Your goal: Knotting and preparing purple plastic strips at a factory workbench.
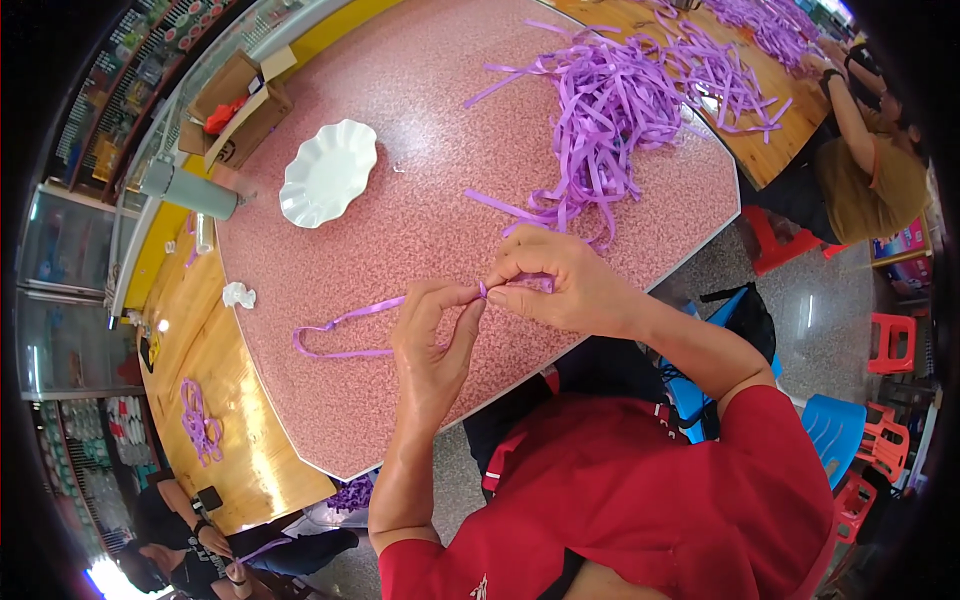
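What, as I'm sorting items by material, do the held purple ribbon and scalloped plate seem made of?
Purple ribbon: perhaps satin-like fabric, soft sheen; it loops flexibly.
Scalloped plate: glossy white, possibly ceramic or plastic; its smooth fluted rim fits either.

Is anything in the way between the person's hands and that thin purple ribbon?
Nothing visible is in the way: the left hand and right hand both pinch the purple ribbon at their fingertips. The white scalloped plate sits well apart, and the tangled ribbon pile lies beyond the right hand.
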A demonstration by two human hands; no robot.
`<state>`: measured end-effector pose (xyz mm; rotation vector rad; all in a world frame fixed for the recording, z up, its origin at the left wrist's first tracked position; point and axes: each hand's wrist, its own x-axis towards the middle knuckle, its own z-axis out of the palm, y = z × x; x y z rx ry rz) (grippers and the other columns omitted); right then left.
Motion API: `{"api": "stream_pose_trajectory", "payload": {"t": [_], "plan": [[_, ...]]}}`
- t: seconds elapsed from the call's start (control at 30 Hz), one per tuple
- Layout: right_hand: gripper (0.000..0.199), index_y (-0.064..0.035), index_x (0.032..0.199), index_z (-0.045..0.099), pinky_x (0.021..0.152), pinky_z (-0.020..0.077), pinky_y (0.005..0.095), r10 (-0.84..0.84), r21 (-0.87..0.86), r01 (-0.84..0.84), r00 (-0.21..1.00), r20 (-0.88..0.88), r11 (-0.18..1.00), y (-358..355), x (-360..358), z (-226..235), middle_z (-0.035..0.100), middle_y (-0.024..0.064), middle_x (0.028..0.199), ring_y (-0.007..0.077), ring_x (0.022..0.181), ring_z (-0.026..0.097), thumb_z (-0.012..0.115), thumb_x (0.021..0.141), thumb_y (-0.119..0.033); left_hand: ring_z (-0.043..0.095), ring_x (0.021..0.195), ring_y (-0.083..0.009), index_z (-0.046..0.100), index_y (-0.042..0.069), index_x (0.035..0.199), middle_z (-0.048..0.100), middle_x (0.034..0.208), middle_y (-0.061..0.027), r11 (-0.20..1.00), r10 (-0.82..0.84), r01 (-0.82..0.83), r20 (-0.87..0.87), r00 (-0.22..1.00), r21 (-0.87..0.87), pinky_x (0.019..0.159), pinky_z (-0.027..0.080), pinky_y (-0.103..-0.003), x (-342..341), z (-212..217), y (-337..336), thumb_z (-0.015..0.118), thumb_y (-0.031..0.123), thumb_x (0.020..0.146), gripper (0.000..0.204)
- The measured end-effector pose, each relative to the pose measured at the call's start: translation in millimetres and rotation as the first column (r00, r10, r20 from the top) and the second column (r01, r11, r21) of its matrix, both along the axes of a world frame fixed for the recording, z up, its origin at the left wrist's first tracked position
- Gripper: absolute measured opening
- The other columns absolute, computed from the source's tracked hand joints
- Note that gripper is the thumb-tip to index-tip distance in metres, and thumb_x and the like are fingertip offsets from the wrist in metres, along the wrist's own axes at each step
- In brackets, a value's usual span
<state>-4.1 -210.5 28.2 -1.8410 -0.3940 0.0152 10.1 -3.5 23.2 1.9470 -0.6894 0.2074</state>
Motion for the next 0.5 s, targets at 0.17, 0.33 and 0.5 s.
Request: {"api": "stream_pose_trajectory", "payload": {"t": [0.17,0.33,0.5], "plan": [[0.014,0.0002,0.094,0.069,0.069,0.0474,0.0312,-0.023,-0.02,0.029,0.971,0.238,0.999,-5.2,-0.4,-4.3,0.062,0.0096,0.086,0.0198,0.078,0.061,0.069,0.084,-0.01,0.063,0.086,-0.0268,0.065,0.001,0.096,0.064,0.092,-0.013,1.0,-0.022,0.023,-0.033,0.999,0.014,0.076,0.05,-0.034,-3.0,-3.0,-2.8,0.072,-0.003,0.081,0.017],[0.014,-0.0002,0.093,0.068,0.066,0.0456,0.0304,-0.032,-0.037,0.03,0.998,-0.058,0.999,-5.1,-6.9,3.9,0.063,0.0088,0.083,0.016,0.075,0.058,0.069,0.083,-0.011,0.063,0.086,-0.0245,0.065,0.001,0.095,0.064,0.092,-0.0121,0.999,-0.015,0.015,-0.002,1.0,0.031,0.076,0.049,-0.033,-4.8,-1.6,-5.9,0.072,-0.003,0.081,0.016],[0.014,-0.0011,0.093,0.068,0.064,0.0444,0.0289,-0.062,0.024,0.064,0.995,-0.076,0.998,-0.8,-10.6,3.0,0.063,0.0063,0.08,0.0117,0.072,0.056,0.07,0.085,-0.012,0.062,0.086,-0.0218,0.063,0.002,0.093,0.064,0.092,-0.0107,1.0,-0.011,0.011,-0.007,1.0,-0.004,0.077,0.048,-0.032,-5.7,-2.5,-6.6,0.072,-0.003,0.081,0.015]]}}
